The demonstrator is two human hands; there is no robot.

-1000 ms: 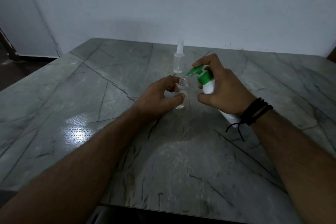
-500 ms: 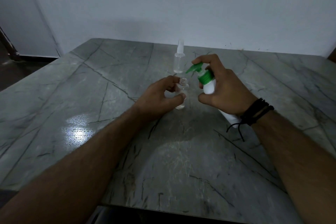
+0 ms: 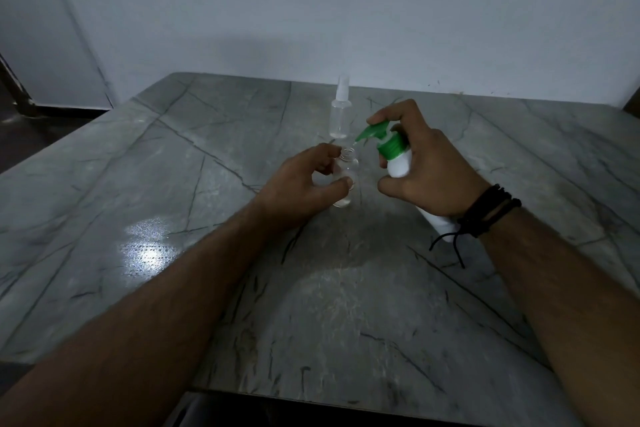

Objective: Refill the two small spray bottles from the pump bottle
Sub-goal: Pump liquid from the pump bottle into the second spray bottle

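The pump bottle [image 3: 398, 163], gripped in the right hand [image 3: 429, 170], has tipped nearer; its green nozzle [image 3: 367, 133] now sits over the uncapped spray bottle [image 3: 346, 180] on the table [image 3: 173, 184], gripped by the left hand [image 3: 304, 187]; filling looks underway; the capped bottle [image 3: 340, 114] waits behind.

I note the uncapped spray bottle [image 3: 344, 180] at table [image 3: 173, 184] centre; pump bottle [image 3: 398, 163] at its 3 o'clock (spout over its mouth); capped spray bottle [image 3: 340, 113] at 12 o'clock, behind.

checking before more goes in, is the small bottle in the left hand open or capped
Open: the small bottle shows a bare threaded neck, no sprayer, under the pump bottle spout.
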